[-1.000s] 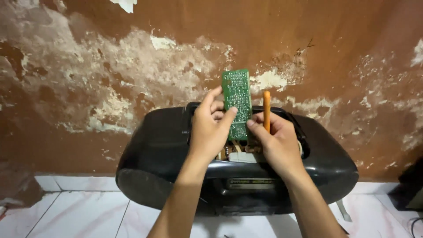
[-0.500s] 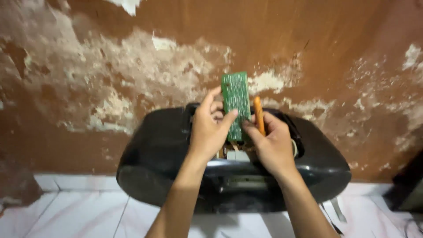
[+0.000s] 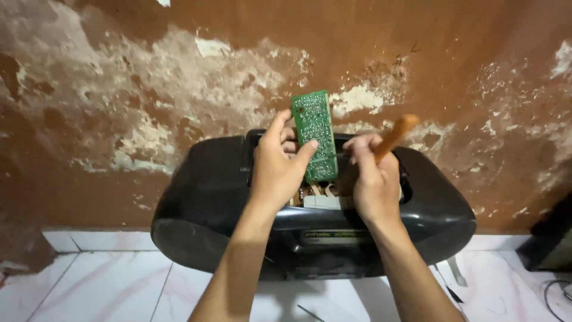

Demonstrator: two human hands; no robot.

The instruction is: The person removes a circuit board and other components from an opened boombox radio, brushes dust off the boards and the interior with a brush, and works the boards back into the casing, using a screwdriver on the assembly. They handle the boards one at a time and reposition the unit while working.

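While the green circuit board (image 3: 316,136) stands upright above the open top of the black radio (image 3: 208,197), we see our left hand (image 3: 275,167) pinching its lower left edge, thumb on the solder face and fingers behind, so the grip is closed on the board. Our right hand (image 3: 370,179) is wrapped shut around an orange-handled screwdriver (image 3: 390,138), its thin shaft pointing left and the tip meeting the board near the lower right edge; exact contact point is too small to tell. Below the board we make out pale ribbon wires (image 3: 313,191) running down into the cavity, seemingly attached to it. We judge the main risk is those wires: lifting or twisting the board further could strain or tear them. A slip of the tip could scratch traces on the solder face, or jab our left thumb, which sits just beside it. The one-edge pinch also looks light, so prying pressure could flip the board loose. The radio rests on white floor tiles (image 3: 119,286) against a peeling brown wall (image 3: 119,89) and could rock if pushed.
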